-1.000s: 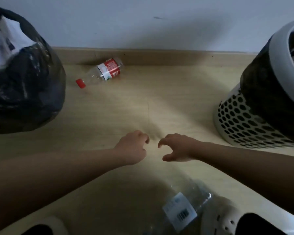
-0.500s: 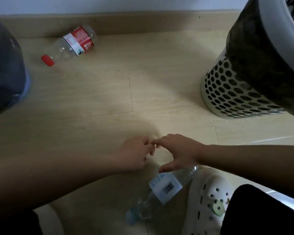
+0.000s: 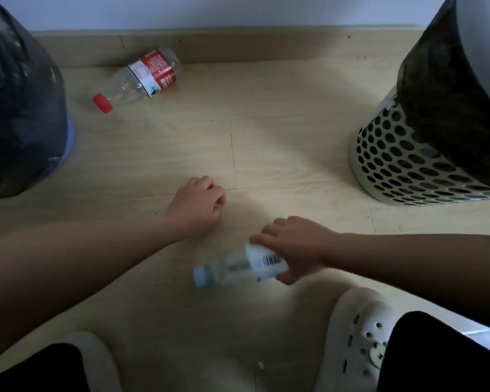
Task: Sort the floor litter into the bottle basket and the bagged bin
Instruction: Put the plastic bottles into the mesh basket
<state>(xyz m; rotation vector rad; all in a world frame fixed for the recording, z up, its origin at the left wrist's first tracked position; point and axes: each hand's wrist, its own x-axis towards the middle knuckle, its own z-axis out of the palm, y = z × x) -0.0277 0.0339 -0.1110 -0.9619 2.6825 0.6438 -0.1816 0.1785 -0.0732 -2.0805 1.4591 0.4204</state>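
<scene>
Clogs in pale plastic sit at the bottom edge, the right clog (image 3: 359,343) showing its holes and a round green charm, the left clog (image 3: 96,360) half hidden under a dark trouser leg. Just beyond the right clog, the right hand (image 3: 297,244) grips a clear bottle (image 3: 232,267) around its white barcode label, fingers over the top and thumb beneath. The bottle lies roughly level with its pale blue cap (image 3: 203,274) pointing to the person's left. It is blurred, and whether it touches the wooden floor (image 3: 280,142) cannot be told. A little further out and to the left, the left hand (image 3: 201,205) hangs over the floor with its fingers curled in, nothing visible inside them. Further on, at the left edge, stands the bagged bin (image 3: 14,108), its black bag falling over a blue base. At the right edge stands the perforated basket (image 3: 393,165), dark plastic draped down from its rim. Farthest off, a second bottle (image 3: 145,77) with a red label and red cap lies on its side just beside the skirting board (image 3: 266,43), well apart from both hands.
</scene>
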